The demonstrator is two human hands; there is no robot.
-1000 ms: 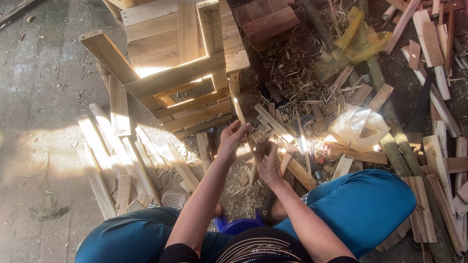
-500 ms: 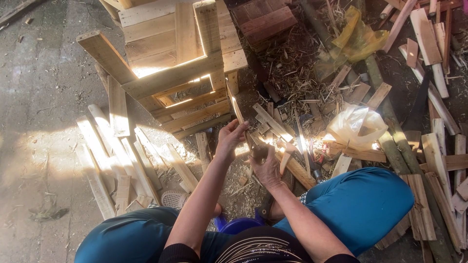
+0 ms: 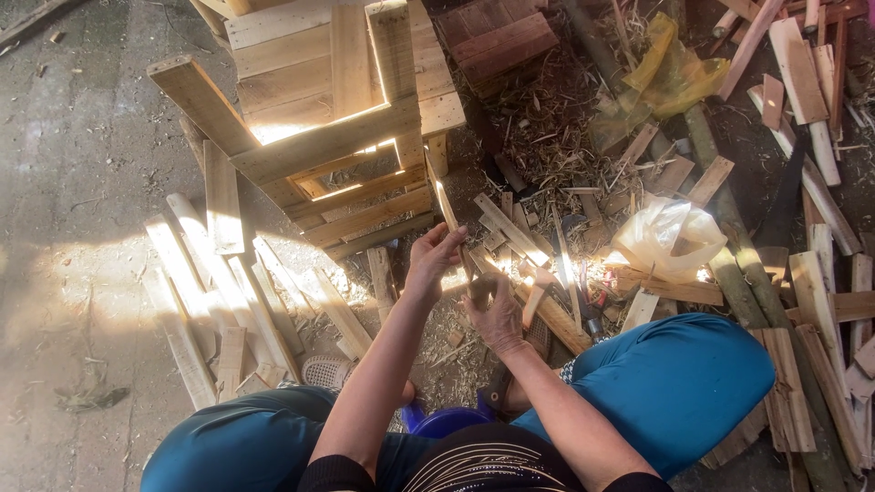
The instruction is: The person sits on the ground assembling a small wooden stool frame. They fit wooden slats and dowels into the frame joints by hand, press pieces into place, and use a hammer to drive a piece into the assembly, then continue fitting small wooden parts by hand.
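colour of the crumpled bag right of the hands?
Translucent white plastic bag, sunlit among the wood scraps; head view shows it best.

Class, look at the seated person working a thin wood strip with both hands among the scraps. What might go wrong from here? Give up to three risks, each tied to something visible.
1. The left hand grips the thin strip close to the right hand, which seems to hold a tool; a slip might cut the fingers.
2. The strip is slender and may splinter or snap.
3. Loose scraps and shavings crowd the ground near the legs, so pieces could jab or trip.
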